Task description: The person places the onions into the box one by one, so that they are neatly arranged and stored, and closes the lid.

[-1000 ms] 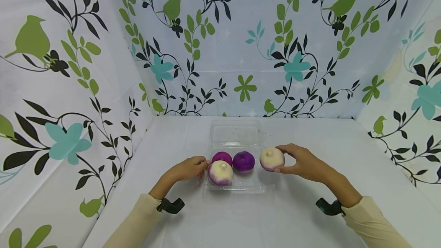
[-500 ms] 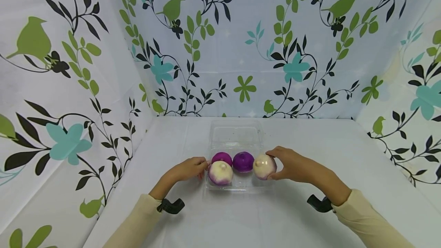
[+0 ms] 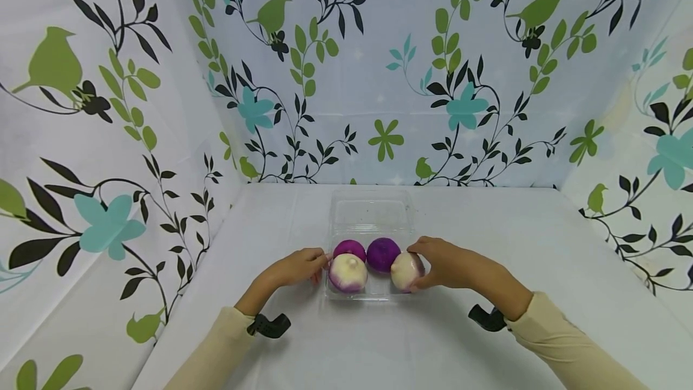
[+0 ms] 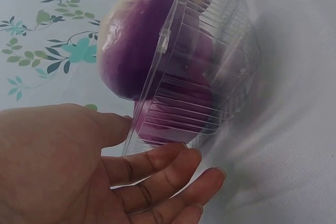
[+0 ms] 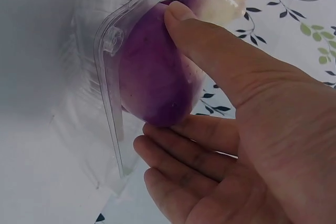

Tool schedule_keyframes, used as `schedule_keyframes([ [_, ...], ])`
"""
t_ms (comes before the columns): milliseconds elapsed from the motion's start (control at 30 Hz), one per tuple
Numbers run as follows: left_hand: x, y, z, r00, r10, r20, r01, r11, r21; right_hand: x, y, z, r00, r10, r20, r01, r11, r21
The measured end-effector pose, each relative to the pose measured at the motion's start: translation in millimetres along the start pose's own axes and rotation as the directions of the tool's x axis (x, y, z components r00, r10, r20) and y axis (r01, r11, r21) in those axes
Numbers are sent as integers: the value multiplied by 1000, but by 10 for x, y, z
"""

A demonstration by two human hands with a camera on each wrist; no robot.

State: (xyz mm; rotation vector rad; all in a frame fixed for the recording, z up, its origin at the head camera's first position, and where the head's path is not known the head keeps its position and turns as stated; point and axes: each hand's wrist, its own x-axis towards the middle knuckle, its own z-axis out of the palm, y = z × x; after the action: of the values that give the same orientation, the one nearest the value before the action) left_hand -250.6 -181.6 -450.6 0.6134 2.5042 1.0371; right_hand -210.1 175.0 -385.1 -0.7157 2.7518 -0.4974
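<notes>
My right hand [image 3: 452, 263] grips a white-and-purple turnip [image 3: 406, 272] between thumb and fingers, at the right side of a clear plastic clamshell container [image 3: 373, 295]. In the right wrist view the held turnip [image 5: 157, 72] overlaps the container's rim, its purple side facing the camera. Another white-and-purple turnip [image 3: 348, 273] sits at the container's front left. Behind it are a magenta round vegetable [image 3: 349, 247] and a darker purple round vegetable [image 3: 383, 254]. With thumb and fingers my left hand [image 4: 68, 156] pinches the container's left rim.
The container's open lid [image 3: 371, 208] lies flat behind its base on the white tabletop [image 3: 487, 221]. A patterned cloth [image 3: 357, 65] with birds and leaves stands upright at the back and both sides. Each wrist carries a black camera mount [image 3: 271, 325].
My right hand has moved left and slightly down with the turnip, bringing it from right of the container to the base's right side, tilting it. The left hand has stayed at the rim.
</notes>
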Motion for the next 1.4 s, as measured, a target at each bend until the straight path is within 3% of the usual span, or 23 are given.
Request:
schedule_keyframes([
  [1000, 1, -15, -11, 1000, 15, -3, -15, 1000, 7, 91, 19, 127, 1000, 29, -4, -29, 1000, -11],
  [1200, -18, 25, -70, 1000, -14, -2, 14, 1000, 24, 87, 62, 45, 1000, 24, -19, -25, 999, -38],
  [1400, -3, 46, -198, 997, -61, -47, 64, 997, 48, 81, 172, -161, 992, -40, -120, 34, 998, -56],
])
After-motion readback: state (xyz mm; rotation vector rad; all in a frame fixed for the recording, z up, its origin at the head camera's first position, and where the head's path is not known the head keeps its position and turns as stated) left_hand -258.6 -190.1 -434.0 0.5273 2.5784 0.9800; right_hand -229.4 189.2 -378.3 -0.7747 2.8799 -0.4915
